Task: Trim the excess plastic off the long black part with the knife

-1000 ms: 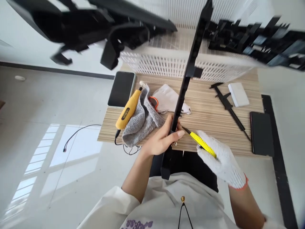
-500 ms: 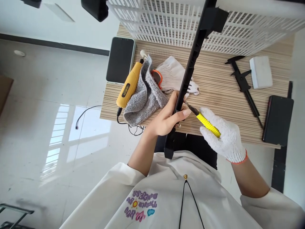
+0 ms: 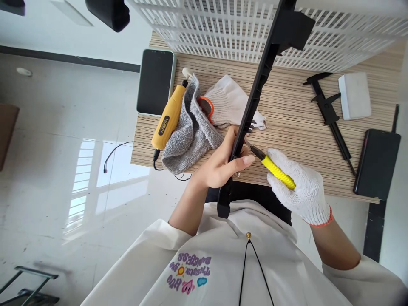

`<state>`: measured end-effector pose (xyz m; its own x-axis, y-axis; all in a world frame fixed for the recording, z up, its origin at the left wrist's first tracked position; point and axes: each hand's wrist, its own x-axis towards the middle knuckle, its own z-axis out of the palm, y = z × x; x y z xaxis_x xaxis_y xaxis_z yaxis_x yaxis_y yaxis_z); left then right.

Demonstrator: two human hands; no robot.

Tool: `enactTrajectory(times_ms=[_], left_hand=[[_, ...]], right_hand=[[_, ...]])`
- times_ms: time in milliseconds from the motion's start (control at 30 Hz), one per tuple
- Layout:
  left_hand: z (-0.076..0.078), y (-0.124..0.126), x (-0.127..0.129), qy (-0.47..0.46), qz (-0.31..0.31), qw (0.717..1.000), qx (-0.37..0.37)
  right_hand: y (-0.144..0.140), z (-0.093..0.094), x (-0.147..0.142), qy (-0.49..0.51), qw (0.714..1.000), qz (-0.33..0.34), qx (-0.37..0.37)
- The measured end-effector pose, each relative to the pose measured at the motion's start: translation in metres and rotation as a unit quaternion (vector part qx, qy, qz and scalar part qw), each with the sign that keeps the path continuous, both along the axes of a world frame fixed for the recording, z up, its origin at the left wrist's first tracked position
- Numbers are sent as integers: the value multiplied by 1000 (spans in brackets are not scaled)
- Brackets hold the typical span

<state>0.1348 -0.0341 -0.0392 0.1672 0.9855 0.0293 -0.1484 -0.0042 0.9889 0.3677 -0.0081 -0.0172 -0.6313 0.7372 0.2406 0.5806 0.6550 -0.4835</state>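
My bare left hand (image 3: 219, 170) is closed around a long black plastic strip (image 3: 255, 91), which slants from the basket down to my lap. Its thumb lies across the front of the strip. My right hand (image 3: 301, 187), in a white knitted glove with an orange cuff, grips the ribbed yellow handle of a knife (image 3: 277, 170). The slim tip points left at the strip's edge, just above my left thumb; whether it touches the plastic I cannot tell. A grey cloth (image 3: 189, 136) and a white glove (image 3: 228, 100) lie behind the strip.
A white slatted basket (image 3: 210, 32) stands at the table's back. Left are a yellow rotary tool (image 3: 170, 114) with a cord and a phone (image 3: 156, 83). Right are a black caliper (image 3: 330, 114), a white block (image 3: 355, 95) and a dark phone (image 3: 378, 163) by the table edge.
The view has shifted slightly. The strip's upper end now appears a little farther right and its lower end a little farther left. Both hands keep their grips.
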Motion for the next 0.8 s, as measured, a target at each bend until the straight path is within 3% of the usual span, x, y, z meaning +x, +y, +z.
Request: enactTrajectory(times_ms=[467, 800], left_hand=[[3, 2, -5, 19, 0, 1000, 7], [3, -1, 0, -10, -7, 1000, -12]], right_hand=[[-6, 1, 0, -86, 996, -6, 35], [-15, -1, -1, -88, 995, -20, 32]])
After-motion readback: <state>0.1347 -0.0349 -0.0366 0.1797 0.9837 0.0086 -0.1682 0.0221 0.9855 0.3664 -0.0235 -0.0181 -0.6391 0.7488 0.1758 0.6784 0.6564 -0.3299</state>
